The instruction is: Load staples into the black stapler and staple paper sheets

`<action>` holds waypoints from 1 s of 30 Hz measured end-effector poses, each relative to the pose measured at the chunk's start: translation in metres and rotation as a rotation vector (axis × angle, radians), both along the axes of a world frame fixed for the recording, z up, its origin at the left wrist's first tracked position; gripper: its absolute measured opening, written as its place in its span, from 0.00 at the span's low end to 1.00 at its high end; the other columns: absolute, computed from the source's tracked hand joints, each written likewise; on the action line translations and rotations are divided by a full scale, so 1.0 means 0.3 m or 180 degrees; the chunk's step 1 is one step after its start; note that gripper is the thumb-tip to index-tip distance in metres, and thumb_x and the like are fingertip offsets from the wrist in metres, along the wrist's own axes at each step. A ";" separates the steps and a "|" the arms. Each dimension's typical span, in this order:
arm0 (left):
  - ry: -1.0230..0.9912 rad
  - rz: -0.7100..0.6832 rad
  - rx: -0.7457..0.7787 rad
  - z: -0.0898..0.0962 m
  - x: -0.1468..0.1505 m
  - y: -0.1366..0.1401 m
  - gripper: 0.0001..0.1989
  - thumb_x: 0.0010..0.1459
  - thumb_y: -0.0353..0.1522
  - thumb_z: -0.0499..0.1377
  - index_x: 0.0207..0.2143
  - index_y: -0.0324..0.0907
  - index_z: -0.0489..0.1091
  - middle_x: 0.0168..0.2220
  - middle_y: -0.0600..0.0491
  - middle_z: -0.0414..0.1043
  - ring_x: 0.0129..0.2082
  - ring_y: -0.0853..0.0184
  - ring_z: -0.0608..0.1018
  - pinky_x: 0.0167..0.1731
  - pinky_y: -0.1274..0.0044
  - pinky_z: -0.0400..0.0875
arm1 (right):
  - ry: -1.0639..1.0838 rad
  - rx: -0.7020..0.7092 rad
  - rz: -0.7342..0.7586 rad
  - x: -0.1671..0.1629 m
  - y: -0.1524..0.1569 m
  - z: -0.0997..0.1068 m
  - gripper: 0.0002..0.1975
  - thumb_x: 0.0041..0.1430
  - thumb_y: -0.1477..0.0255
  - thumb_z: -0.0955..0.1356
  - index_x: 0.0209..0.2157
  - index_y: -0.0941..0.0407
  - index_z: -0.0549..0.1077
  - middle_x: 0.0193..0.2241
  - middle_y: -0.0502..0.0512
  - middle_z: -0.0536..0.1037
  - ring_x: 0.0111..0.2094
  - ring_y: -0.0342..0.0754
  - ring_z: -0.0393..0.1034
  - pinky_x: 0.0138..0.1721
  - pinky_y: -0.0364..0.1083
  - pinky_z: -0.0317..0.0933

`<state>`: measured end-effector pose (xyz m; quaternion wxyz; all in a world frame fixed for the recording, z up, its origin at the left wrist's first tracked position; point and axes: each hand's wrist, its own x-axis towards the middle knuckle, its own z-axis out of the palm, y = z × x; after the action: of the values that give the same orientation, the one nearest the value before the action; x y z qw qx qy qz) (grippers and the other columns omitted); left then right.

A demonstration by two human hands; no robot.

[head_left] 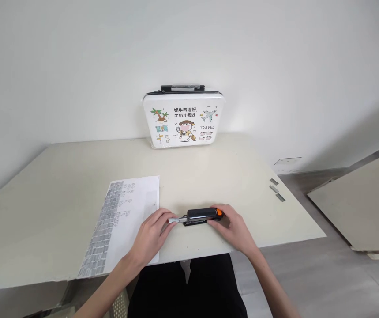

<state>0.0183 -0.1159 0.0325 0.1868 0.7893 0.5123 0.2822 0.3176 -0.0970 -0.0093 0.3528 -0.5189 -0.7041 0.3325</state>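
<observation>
A black stapler [201, 215] with an orange end lies on the table near its front edge. From its left end sticks out a silver metal staple tray [178, 219]. My left hand [152, 232] pinches the outer end of this tray between thumb and fingers. Closed around the stapler's orange end is my right hand [234, 226], thumb in front and fingers behind. Just left of the stapler, partly under my left hand, lies a white sheet of paper [133, 221] with handwriting and a grey shaded strip.
Several staple strips [274, 189] lie near the right edge of the pale table [76, 176]. A white printed case [184, 119] with a black handle stands at the back against the wall. A pale panel [364, 203] is on the right, beyond the table.
</observation>
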 end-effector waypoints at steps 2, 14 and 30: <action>-0.0041 0.0007 -0.0036 -0.001 -0.001 0.000 0.14 0.75 0.42 0.52 0.48 0.48 0.75 0.45 0.50 0.78 0.36 0.64 0.81 0.38 0.72 0.78 | 0.0008 0.0007 0.0002 0.000 0.001 -0.002 0.18 0.67 0.57 0.70 0.55 0.47 0.74 0.53 0.57 0.79 0.54 0.57 0.74 0.55 0.58 0.71; -0.0161 -0.0059 -0.0098 -0.018 -0.007 0.002 0.12 0.75 0.40 0.53 0.49 0.48 0.74 0.46 0.52 0.77 0.36 0.66 0.80 0.36 0.74 0.76 | -0.0004 -0.0058 0.0027 0.000 0.003 0.001 0.18 0.68 0.58 0.70 0.56 0.46 0.74 0.54 0.57 0.79 0.55 0.57 0.74 0.56 0.58 0.71; -0.0087 0.0003 0.0009 -0.026 -0.004 -0.005 0.12 0.75 0.40 0.53 0.48 0.47 0.74 0.46 0.52 0.78 0.35 0.67 0.80 0.35 0.75 0.76 | 0.0032 -0.0129 0.0004 -0.001 -0.002 0.009 0.17 0.68 0.58 0.71 0.55 0.47 0.74 0.53 0.57 0.79 0.54 0.57 0.74 0.55 0.57 0.70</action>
<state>0.0173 -0.1175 0.0248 0.1926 0.7854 0.5096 0.2938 0.3173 -0.0975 -0.0066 0.3455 -0.5238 -0.6958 0.3495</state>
